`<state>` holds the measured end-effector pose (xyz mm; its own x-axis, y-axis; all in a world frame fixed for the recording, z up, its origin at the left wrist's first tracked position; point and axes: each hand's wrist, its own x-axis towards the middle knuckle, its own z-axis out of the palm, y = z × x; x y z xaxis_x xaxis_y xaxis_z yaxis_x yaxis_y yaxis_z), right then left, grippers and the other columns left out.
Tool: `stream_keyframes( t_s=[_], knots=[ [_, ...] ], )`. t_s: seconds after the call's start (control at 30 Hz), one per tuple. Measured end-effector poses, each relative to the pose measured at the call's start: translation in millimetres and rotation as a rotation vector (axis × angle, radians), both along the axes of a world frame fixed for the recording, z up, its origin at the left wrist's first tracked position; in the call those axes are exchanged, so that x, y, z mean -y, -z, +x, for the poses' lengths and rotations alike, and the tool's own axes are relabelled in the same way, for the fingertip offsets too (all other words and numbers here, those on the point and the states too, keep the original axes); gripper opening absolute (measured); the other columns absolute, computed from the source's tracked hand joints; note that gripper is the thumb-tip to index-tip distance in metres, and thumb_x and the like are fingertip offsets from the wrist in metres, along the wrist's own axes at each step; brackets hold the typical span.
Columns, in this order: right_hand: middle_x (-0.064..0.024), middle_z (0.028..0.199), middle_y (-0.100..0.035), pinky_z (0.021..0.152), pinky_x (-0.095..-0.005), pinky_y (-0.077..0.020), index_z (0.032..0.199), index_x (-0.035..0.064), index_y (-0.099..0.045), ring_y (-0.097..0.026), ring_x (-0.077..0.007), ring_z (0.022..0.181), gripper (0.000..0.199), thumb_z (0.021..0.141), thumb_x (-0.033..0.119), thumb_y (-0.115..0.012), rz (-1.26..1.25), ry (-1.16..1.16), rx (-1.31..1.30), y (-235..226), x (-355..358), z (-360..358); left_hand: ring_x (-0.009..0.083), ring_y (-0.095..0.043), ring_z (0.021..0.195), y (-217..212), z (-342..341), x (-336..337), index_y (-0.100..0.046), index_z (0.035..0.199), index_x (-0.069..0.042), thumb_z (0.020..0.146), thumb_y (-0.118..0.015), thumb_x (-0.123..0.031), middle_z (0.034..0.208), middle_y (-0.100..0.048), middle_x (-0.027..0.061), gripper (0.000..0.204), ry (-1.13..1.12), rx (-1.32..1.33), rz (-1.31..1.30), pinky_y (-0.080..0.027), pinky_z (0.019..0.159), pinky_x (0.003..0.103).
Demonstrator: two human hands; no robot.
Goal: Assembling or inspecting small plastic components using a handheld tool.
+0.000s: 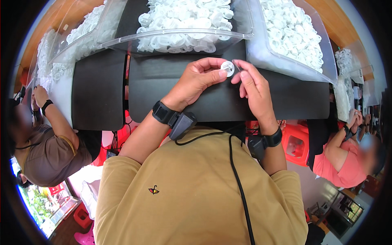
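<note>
The left hand (200,79) pinches a round white part (227,67) just left of the half-curled right hand (257,90) (too blurred to tell whether it holds anything).

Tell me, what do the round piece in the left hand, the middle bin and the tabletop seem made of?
Round piece: probably plastic, smooth, judging by its even white colour.
Middle bin: likely clear, glossy plastic; white parts show through its front.
Tabletop: black with a soft sheen; perhaps laminate, but the look leaves it open.
</note>
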<state>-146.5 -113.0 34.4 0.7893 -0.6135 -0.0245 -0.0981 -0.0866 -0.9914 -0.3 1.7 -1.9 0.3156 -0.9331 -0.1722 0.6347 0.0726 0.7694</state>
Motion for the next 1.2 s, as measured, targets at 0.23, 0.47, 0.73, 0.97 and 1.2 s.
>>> stream_keyframes(
  t_s=[0.23, 0.47, 0.73, 0.97, 1.2],
  knots=[
    [-0.0064, 0.072, -0.063, 0.052, -0.0239, -0.0439, 0.122, 0.01, -0.061, -0.05, -0.0088, 0.052, 0.035, 0.091, 0.002, -0.048, -0.35, 0.013, -0.073, 5.6, -3.8, -13.3, 0.0122, -0.059, 0.101, 0.3, 0.5, 1.4, -0.057, 0.119, -0.005, 0.088, -0.064, -0.007, 0.11, -0.061, 0.0039, 0.032, -0.002, 0.043, 0.012, -0.049, 0.09, 0.027],
    [-0.0072, 0.074, -0.065, 0.053, -0.0232, -0.0454, 0.12, 0.0101, -0.062, -0.052, -0.0095, 0.053, 0.036, 0.088, -0.002, -0.051, -0.345, -0.007, -0.075, 10.2, -0.7, -12.2, 0.012, -0.059, 0.101, 3.2, 1.3, 3.0, -0.058, 0.118, -0.004, 0.087, -0.065, -0.007, 0.11, -0.062, 0.0046, 0.031, -0.014, 0.06, 0.006, -0.05, 0.091, 0.027],
    [-0.01, 0.078, -0.068, 0.054, -0.0242, -0.047, 0.116, 0.0087, -0.065, -0.057, -0.0114, 0.056, 0.033, 0.087, -0.002, -0.054, -0.393, 0.033, -0.086, 6.4, -3.2, -10.7, 0.0118, -0.059, 0.1, 3.9, 0.1, 3.9, -0.058, 0.117, -0.003, 0.085, -0.067, -0.005, 0.109, -0.062, 0.006, 0.034, -0.026, 0.072, -0.003, -0.049, 0.09, 0.026],
    [-0.0121, 0.08, -0.068, 0.06, -0.0286, -0.0493, 0.112, 0.0096, -0.066, -0.065, -0.0191, 0.066, 0.033, 0.084, -0.003, -0.055, -0.479, 0.062, -0.077, 8.7, -2.1, -10.1, 0.012, -0.059, 0.1, 2.7, -0.7, 3.6, -0.059, 0.117, -0.003, 0.085, -0.067, -0.004, 0.108, -0.062, 0.0063, 0.033, -0.029, 0.087, -0.004, -0.049, 0.09, 0.026],
    [-0.0088, 0.076, -0.066, 0.06, -0.0307, -0.0487, 0.108, 0.0133, -0.068, -0.064, -0.0242, 0.067, 0.033, 0.082, -0.003, -0.056, -0.677, 0.094, -0.1, 2.5, -4.8, -10.2, 0.0107, -0.059, 0.098, 1.3, -1.7, 3.6, -0.061, 0.113, -0.002, 0.083, -0.068, -0.004, 0.106, -0.063, 0.0047, 0.031, -0.045, 0.18, -0.005, -0.048, 0.088, 0.025]
  ],
)
